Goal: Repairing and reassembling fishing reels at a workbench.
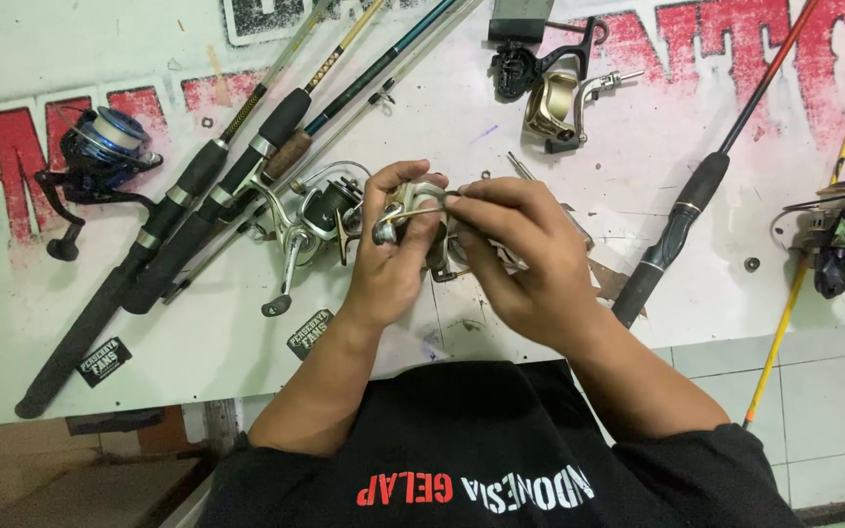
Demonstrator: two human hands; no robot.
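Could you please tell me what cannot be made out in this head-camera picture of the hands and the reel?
- Head view: most of the small reel is hidden by the left hand and right hand; its body cannot be seen.
- The rods run off the top edge, so their tips are cut off.
- The small bits on the board are too small to identify.

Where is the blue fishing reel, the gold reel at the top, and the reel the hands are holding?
Blue reel (pixel 110 147), head view, on its line spool.
Gold reel (pixel 556 108), head view, on its body.
Held reel (pixel 411 207), head view, on the metal part showing between the left hand (pixel 393 254) and right hand (pixel 525 259).
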